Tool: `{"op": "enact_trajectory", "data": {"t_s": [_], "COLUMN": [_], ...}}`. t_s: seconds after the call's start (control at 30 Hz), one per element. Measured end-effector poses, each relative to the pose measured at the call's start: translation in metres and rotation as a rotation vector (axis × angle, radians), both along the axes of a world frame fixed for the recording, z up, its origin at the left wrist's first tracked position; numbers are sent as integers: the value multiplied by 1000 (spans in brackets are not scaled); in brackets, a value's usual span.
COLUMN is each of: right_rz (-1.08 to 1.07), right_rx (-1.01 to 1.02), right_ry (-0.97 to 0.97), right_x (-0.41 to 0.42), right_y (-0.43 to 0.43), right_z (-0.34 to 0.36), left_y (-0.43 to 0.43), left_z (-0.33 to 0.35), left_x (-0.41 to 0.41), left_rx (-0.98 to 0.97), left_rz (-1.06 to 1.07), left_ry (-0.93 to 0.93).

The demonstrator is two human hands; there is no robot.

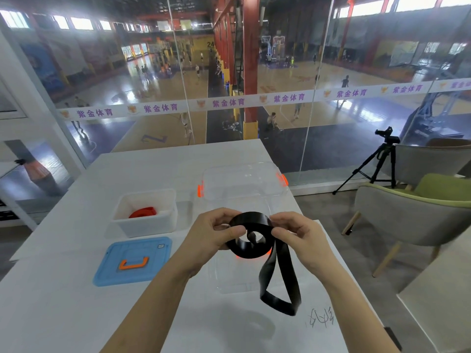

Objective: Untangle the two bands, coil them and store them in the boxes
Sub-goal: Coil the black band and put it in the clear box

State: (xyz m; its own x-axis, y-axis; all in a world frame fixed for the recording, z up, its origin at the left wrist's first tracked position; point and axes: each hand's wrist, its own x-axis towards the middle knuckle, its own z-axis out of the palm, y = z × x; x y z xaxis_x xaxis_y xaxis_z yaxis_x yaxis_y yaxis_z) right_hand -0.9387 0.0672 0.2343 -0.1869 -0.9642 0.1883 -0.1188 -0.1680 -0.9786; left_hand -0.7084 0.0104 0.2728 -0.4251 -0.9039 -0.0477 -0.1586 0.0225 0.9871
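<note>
A black band [251,247] is half coiled in the air above the table, its loose loop hanging down toward me. My left hand [214,231] pinches the coil's left side and my right hand [295,234] pinches its right side. A red band [143,212] lies coiled inside the white box [122,222] at the left. Under my hands stands a clear box [229,278] with orange clips, partly hidden by the band.
A blue lid with an orange handle [132,261] lies flat in front of the white box. A clear lid with orange clips [244,179] rests further back. Beyond the table's far edge is a glass wall; a chair [413,215] and a tripod [382,161] stand at the right.
</note>
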Motion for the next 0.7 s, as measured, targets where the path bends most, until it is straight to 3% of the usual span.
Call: {"op": "enact_trajectory", "data": {"t_s": [0.3,0.57,0.7], "right_rz": [19,61,21], "right_rx": [-4,18,12], "right_ry": [-113,-68,-60], "right_x": [1,6,8], "right_y": [2,4,5], "right_z": [0,1,3], "left_y": [1,4,3], "left_z": [2,-5,-10], "left_x": [0,-5,-1], "left_rx": [-12,29,75], "left_rz": [7,102,32], "left_ry": [43,206,203]}}
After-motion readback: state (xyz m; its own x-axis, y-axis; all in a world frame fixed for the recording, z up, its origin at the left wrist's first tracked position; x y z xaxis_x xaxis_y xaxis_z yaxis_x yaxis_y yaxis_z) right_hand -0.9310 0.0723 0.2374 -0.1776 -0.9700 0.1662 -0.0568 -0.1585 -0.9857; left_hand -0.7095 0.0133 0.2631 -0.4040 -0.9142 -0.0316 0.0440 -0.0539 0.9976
